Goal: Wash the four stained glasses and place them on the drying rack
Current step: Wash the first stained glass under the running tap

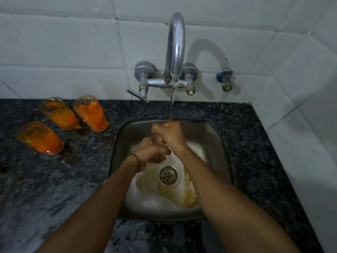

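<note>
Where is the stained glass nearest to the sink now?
In the head view, this stained glass stands on the dark counter left of the sink, near the tap lever, with another stained glass on its left.

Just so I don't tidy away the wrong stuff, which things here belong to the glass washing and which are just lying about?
Part of the job:
glass, gripped by left hand and right hand
running tap
sink
three stained glasses on the counter

Just there:
wall valve
wall tiles
</note>
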